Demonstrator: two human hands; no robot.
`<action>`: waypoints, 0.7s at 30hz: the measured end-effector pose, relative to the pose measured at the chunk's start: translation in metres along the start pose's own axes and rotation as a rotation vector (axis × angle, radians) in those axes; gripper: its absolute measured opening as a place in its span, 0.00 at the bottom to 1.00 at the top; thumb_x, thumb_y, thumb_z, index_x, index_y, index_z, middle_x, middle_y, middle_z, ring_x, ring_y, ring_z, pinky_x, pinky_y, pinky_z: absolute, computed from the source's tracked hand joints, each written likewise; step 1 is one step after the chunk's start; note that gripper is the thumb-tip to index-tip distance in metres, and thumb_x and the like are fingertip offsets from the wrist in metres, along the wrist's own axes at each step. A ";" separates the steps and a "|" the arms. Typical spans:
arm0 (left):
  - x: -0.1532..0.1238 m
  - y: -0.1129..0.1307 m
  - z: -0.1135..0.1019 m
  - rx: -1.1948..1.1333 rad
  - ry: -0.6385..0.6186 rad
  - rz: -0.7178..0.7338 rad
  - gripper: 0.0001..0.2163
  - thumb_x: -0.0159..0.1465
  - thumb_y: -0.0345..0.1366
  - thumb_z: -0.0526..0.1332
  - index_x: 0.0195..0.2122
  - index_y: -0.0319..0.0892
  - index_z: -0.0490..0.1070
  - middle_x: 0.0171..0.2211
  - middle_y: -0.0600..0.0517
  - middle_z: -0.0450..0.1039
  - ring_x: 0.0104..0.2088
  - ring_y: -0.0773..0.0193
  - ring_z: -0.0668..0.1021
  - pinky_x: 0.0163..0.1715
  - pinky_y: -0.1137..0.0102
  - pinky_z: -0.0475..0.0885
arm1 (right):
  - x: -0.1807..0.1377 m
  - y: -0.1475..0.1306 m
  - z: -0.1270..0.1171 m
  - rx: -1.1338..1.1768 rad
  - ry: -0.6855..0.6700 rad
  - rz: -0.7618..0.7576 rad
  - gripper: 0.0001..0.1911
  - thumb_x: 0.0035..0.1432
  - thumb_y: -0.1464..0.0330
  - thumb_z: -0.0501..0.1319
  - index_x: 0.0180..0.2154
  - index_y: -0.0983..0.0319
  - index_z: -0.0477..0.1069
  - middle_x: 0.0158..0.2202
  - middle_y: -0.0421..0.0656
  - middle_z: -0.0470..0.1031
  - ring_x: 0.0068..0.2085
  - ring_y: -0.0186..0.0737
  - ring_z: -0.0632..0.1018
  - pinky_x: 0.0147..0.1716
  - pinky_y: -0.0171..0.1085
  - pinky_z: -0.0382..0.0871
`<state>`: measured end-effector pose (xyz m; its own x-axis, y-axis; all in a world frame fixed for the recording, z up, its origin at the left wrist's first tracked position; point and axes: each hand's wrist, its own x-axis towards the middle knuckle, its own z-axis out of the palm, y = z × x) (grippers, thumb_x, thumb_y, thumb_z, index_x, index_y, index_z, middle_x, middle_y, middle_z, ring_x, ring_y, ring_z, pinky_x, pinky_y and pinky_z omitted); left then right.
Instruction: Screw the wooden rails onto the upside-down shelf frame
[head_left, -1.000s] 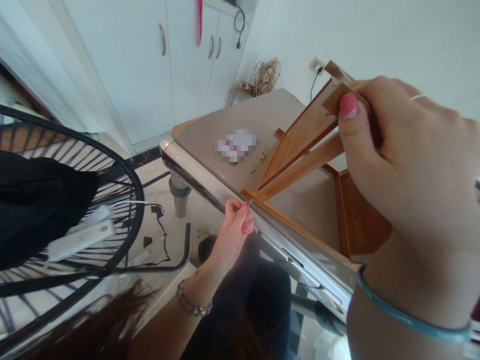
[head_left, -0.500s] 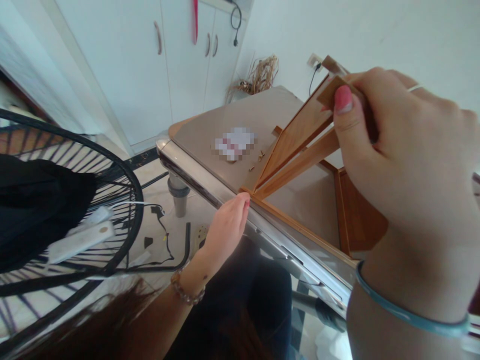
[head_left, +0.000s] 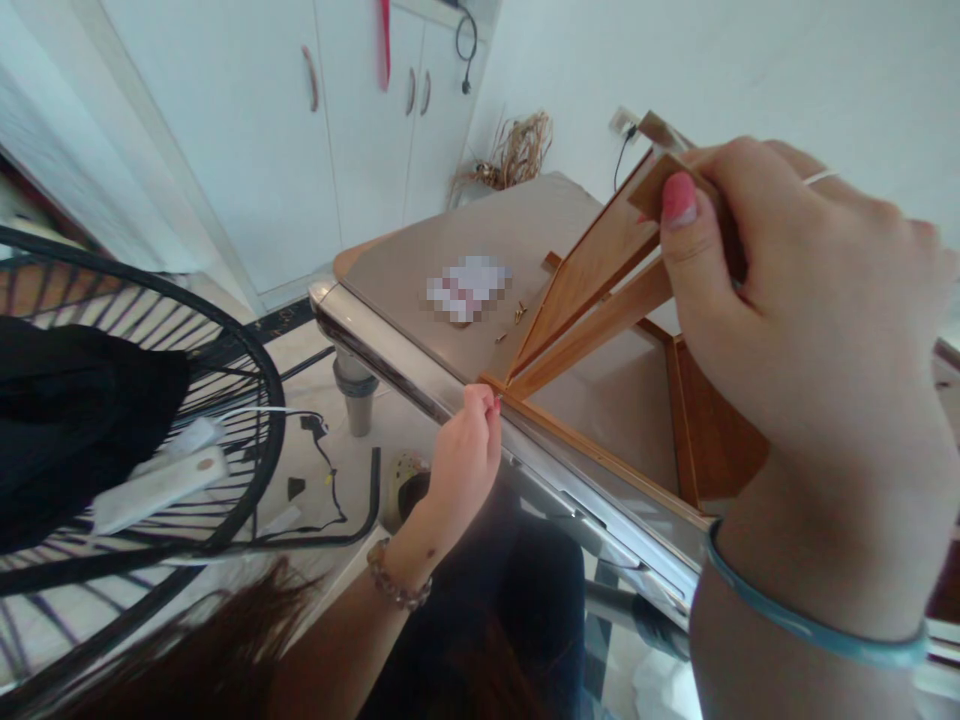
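Observation:
A wooden frame (head_left: 581, 340) made of joined slats and panels leans up over the table's near edge. My right hand (head_left: 795, 270) is closed around its raised upper end, thumb pressed on the wood. Down at the frame's lower corner (head_left: 491, 382), my left hand (head_left: 469, 435) is closed in a pinch. A tiny metallic tip, which looks like a screw (head_left: 499, 396), shows at its fingertips, against the wood. Several small brass-coloured screws (head_left: 520, 312) lie on the tabletop beyond the frame. A wooden panel (head_left: 720, 410) lies to the right, partly behind my right wrist.
The grey-topped table (head_left: 420, 240) has a shiny rounded metal edge. A blurred-out white packet (head_left: 466, 290) lies on it. At left stands a black corded chair (head_left: 255, 350) holding dark cloth and a white power strip (head_left: 161, 485). White cabinets (head_left: 225, 130) line the back.
My left hand has turned slightly at the frame's corner, its wrist shifting right, and the small metallic tip now shows. My right hand keeps its hold.

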<state>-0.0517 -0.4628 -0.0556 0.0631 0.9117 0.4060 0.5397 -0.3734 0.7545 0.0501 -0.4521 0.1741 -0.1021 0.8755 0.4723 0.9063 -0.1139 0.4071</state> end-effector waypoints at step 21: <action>0.002 0.005 -0.010 -0.035 -0.077 -0.177 0.10 0.69 0.41 0.48 0.43 0.42 0.61 0.28 0.52 0.75 0.25 0.68 0.76 0.23 0.74 0.60 | 0.001 0.000 0.001 -0.002 -0.015 0.007 0.25 0.68 0.51 0.34 0.48 0.50 0.63 0.42 0.45 0.74 0.37 0.47 0.74 0.26 0.41 0.45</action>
<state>-0.0572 -0.4639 -0.0461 0.0347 0.9736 0.2255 0.5185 -0.2105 0.8288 0.0506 -0.4506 0.1743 -0.0897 0.8817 0.4632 0.9061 -0.1208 0.4054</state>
